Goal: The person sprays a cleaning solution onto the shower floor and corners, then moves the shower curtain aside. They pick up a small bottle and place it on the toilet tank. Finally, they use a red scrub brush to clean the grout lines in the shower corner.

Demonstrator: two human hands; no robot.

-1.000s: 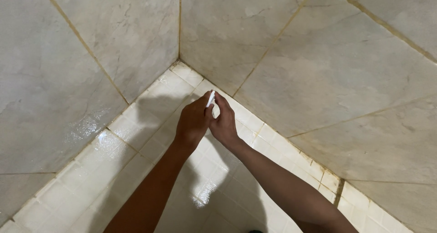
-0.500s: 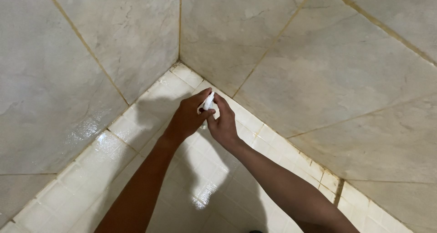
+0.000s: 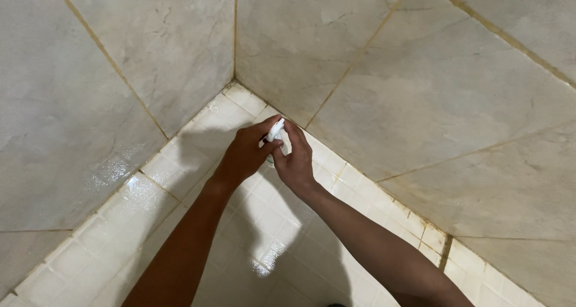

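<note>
Both of my hands meet over the corner of a tiled floor. My left hand (image 3: 245,154) and my right hand (image 3: 294,162) together pinch a small white object (image 3: 275,130) between their fingertips. Most of the object is hidden by the fingers, so I cannot tell what it is. It is held a little above the white floor tiles (image 3: 180,163).
Two walls of large beige marble-look tiles (image 3: 420,91) meet at a corner (image 3: 234,82) just beyond my hands. The small white floor tiles look wet and shiny, with dark grout lines and my arms' shadows across them.
My hands have shifted slightly and my left hand has closed more over the white object. Both forearms stay in nearly the same place.
</note>
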